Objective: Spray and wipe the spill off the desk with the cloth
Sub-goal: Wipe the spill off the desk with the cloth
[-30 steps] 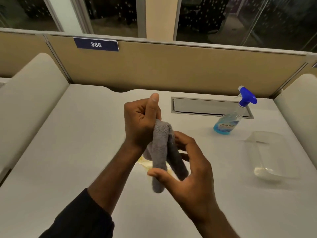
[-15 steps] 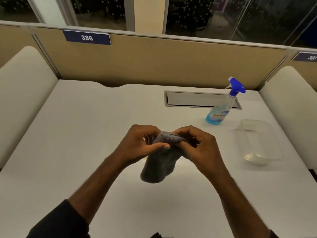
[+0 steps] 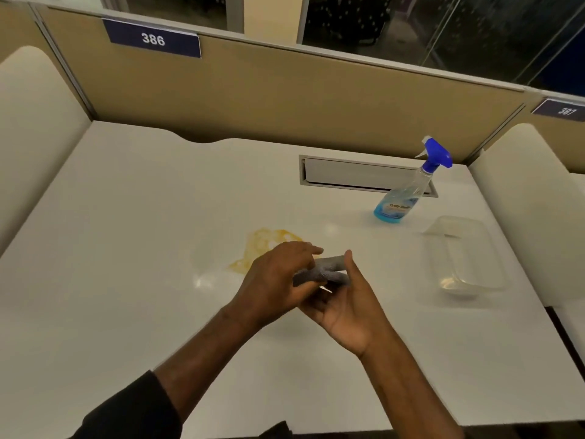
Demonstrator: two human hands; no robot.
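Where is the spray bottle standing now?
The clear blue-capped spray bottle stands far right on the white desk, before the grey cable hatch.

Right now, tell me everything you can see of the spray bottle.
The spray bottle has a clear plastic body with blue liquid pooled in its lower part, a label too blurred to read, and a blue trigger head with a white nozzle. It stands on the white desk at the far right, looking tilted in this wide-angle view, in front of the recessed cable hatch and behind the clear plastic container. No hand touches it.
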